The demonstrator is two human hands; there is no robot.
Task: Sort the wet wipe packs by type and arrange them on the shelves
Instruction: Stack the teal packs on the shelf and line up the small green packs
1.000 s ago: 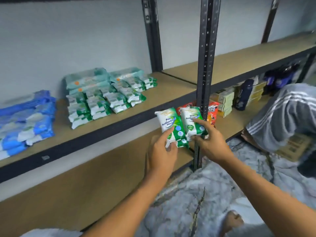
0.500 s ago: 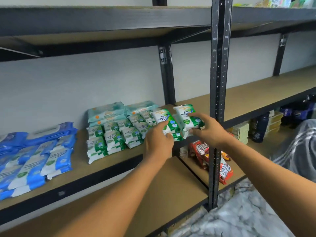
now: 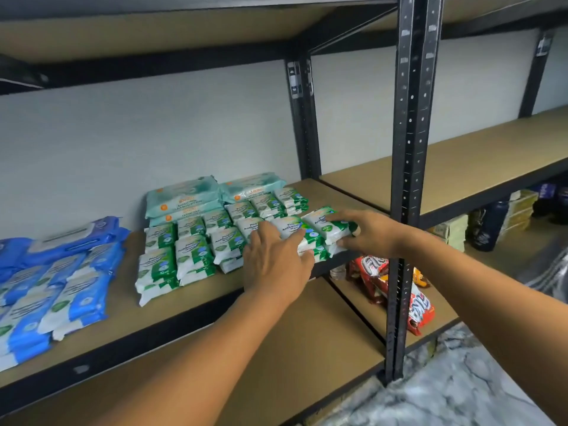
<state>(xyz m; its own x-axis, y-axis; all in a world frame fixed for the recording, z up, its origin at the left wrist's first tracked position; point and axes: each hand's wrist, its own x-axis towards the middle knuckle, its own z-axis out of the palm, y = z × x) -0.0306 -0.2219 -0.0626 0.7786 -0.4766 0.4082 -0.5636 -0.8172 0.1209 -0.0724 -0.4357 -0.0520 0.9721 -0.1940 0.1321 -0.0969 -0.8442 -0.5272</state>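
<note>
Small green-and-white wipe packs [image 3: 190,250] lie in rows on the middle shelf [image 3: 215,292]. At the right end of those rows, my left hand [image 3: 276,262] grips one short stack of the same packs [image 3: 290,230], fingers on top and thumb at the front. My right hand [image 3: 368,230] grips a second stack [image 3: 324,221] beside it, thumb underneath. Both stacks rest on the shelf near its front edge. Larger pale teal packs [image 3: 184,195] sit behind the green ones. Blue wipe packs [image 3: 61,287] are piled at the left.
A black steel upright [image 3: 410,179] stands just right of my right hand. Red snack bags [image 3: 376,273] lie on the lower right shelf, with boxes [image 3: 455,232] further back. The lower left shelf [image 3: 276,348] and right middle shelf [image 3: 461,170] show bare board. Marble floor lies below.
Both hands have carried the two green pack stacks up from below shelf level and set them down on the middle shelf, at the right end of the green rows.
</note>
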